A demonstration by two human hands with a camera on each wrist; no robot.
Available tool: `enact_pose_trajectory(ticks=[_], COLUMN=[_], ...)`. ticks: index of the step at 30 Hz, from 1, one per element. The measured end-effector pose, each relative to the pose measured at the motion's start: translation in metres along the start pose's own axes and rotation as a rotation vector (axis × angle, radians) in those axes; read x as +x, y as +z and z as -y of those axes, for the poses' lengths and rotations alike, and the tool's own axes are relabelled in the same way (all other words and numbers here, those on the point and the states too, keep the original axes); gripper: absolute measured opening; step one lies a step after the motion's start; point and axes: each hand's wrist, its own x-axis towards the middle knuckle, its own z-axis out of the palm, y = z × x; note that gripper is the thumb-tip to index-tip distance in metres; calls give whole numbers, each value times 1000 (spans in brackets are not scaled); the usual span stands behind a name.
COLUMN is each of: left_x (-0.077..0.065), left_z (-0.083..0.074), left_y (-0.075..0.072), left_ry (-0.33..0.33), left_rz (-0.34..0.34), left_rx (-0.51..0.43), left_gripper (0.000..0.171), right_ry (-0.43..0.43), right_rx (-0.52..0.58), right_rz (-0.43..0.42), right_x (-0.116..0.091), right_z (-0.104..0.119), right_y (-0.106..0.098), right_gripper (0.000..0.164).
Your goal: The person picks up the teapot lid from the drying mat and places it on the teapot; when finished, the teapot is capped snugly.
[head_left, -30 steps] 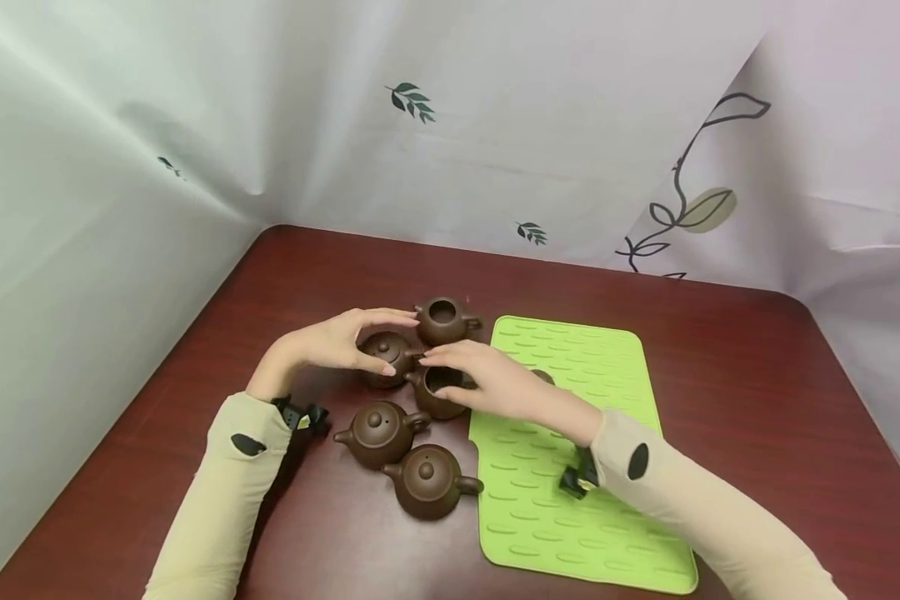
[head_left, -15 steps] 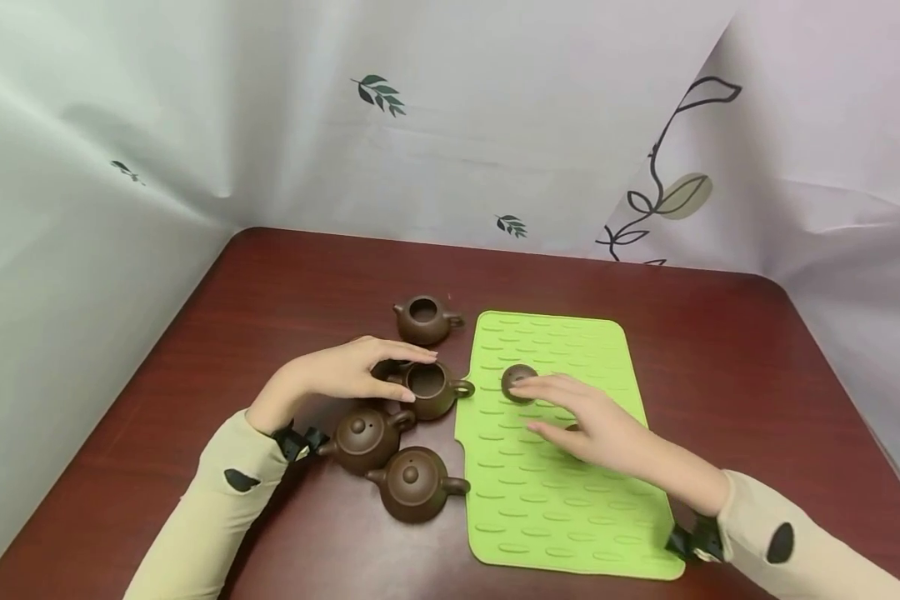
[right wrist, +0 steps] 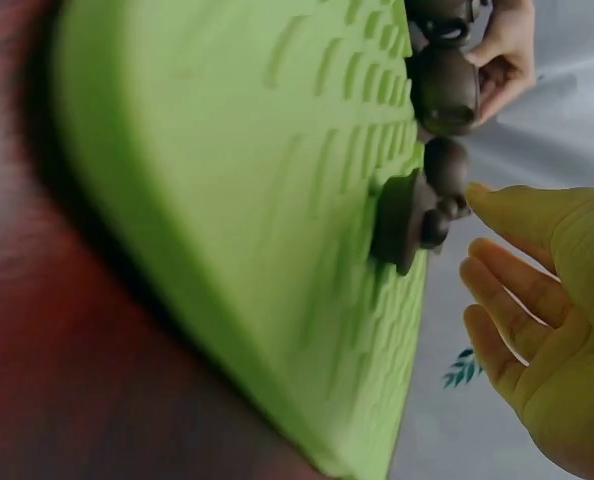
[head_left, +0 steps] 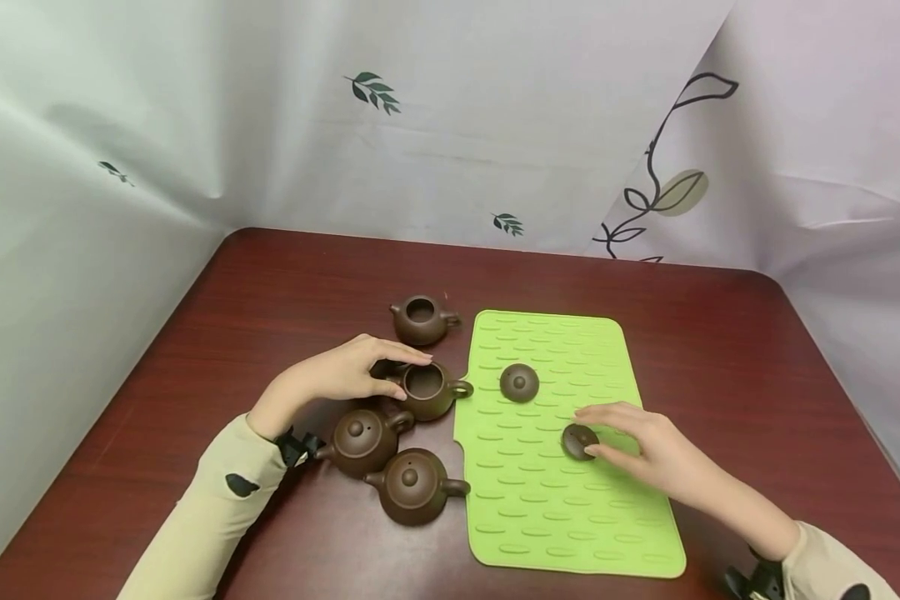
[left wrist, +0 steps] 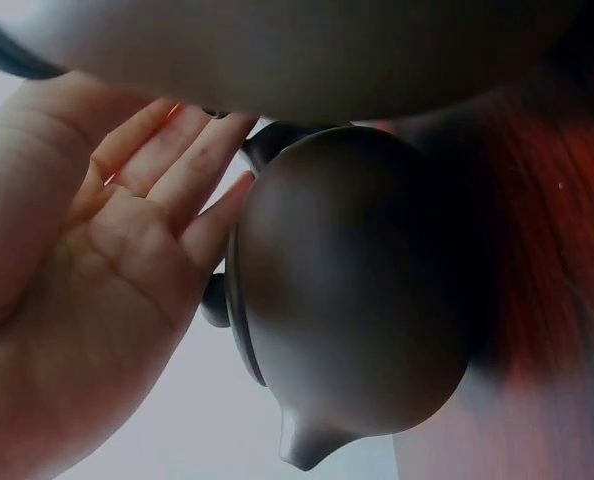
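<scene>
My left hand (head_left: 352, 369) is held over the teapots, fingers bent and thumb apart, its tips near an open brown teapot (head_left: 429, 404). In the left wrist view a lidded teapot (left wrist: 352, 280) sits beside the palm; from the head view the hand mostly hides it. Over the green mat (head_left: 525, 517) my right hand (head_left: 660, 450) reaches toward a small brown teapot lid (head_left: 576, 442). Its thumb and fingers are spread near the lid's knob, and a gap shows between them in the right wrist view. Another lid (head_left: 520, 383) lies knob up on the mat.
A second open teapot (head_left: 420, 323) stands at the back. Two lidded teapots, a left one (head_left: 360, 442) and a front one (head_left: 412, 492), stand close together left of the mat. Patterned white curtains (head_left: 435, 150) enclose the dark red table (head_left: 307, 275).
My right hand leaves the open teapot, passes the first lid and comes to the second lid, to the right. The left hand shifts slightly toward me, over the lidded teapot.
</scene>
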Motion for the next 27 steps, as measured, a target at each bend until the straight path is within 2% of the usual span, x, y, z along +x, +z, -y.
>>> enact_pose_trajectory(ticks=[10, 18, 23, 27], left_x=[1, 3, 2, 2], left_z=[-1, -4, -6, -10], left_y=[2, 1, 1, 1], left_ry=[-17, -6, -23, -41], left_rz=[-33, -48, -52, -53], left_rx=[-1, 19, 26, 30], left_gripper=[49, 50, 50, 50], right_ry=[40, 26, 27, 17], right_rx=[15, -31, -73, -30], right_rz=[30, 22, 33, 19], right_x=[-7, -4, 3, 16], right_z=[-7, -10, -7, -3], right_y=[9, 11, 7, 4], right_gripper=[38, 32, 31, 32])
